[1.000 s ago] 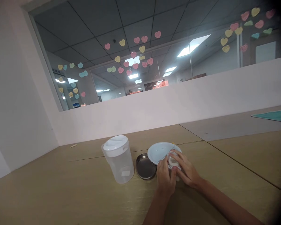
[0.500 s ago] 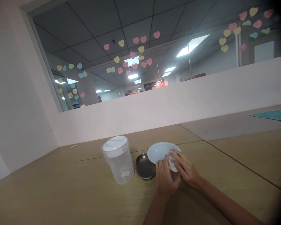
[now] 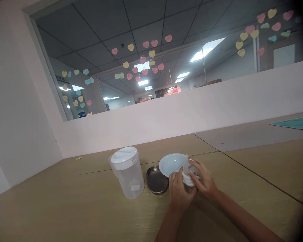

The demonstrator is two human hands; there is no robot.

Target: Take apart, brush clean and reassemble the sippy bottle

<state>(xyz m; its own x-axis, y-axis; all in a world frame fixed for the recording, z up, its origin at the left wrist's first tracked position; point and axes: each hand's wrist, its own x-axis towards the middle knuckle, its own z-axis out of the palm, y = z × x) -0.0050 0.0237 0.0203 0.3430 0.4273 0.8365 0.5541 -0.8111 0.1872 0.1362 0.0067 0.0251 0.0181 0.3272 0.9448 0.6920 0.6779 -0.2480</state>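
Note:
A small clear container with a white ringed part (image 3: pixel 188 179) is held between my two hands, at the right edge of the pale blue bowl (image 3: pixel 171 164). My left hand (image 3: pixel 179 192) has its fingers wrapped round the lower white part. On the upper clear part rest the curled fingers of my right hand (image 3: pixel 203 177). Left of my hands, a round dark metal dish (image 3: pixel 156 180) lies on the table, its right side touching or under the bowl's rim. The underside of the container is hidden by my left hand.
A translucent pitcher with a white lid (image 3: pixel 131 178) stands left of the metal dish. A teal cloth (image 3: pixel 295 123) lies at the far right. Behind the wooden table (image 3: pixel 73 205) rises a white wall (image 3: pixel 151 117) with a window.
My right hand has shifted slightly right and up, and more of the container's clear upper part shows. My left hand has barely moved.

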